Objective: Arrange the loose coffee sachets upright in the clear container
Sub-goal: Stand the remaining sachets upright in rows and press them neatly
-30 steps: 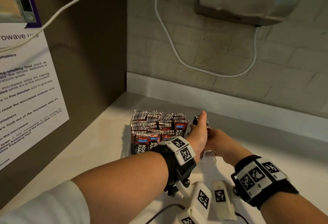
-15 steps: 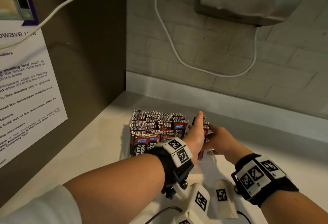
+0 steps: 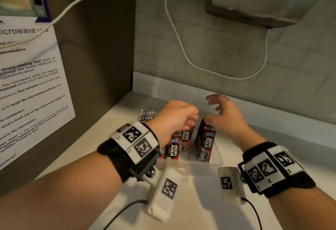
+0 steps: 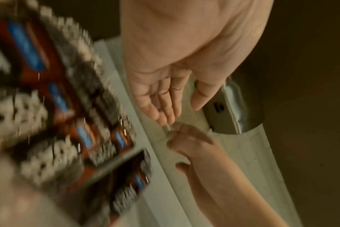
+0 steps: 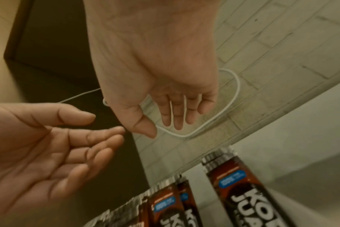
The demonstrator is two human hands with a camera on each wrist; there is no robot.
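Clear plastic is forming the container (image 3: pixel 217 158), which is sitting on the white surface (image 3: pixel 294 135) toward its back left corner, and the sachets (image 3: pixel 171 149) are standing upright in it, packed at its left end, with a separate small bunch (image 3: pixel 206 143) leaning at its right end across a gap. Both hands are hovering just above the sachet tops and holding nothing. The left hand (image 3: pixel 174 118) is hanging over the packed block with its fingers (image 5: pixel 99 138) loosely spread; the right hand (image 3: pixel 224 115) is sitting over the bunch, its fingers (image 5: pixel 175 113) straight and apart. The bunch's long axis is running up from the container floor, tipped slightly, directly under the right palm, so the right hand is looking like the nearer one to close the gap, judging by position alone.
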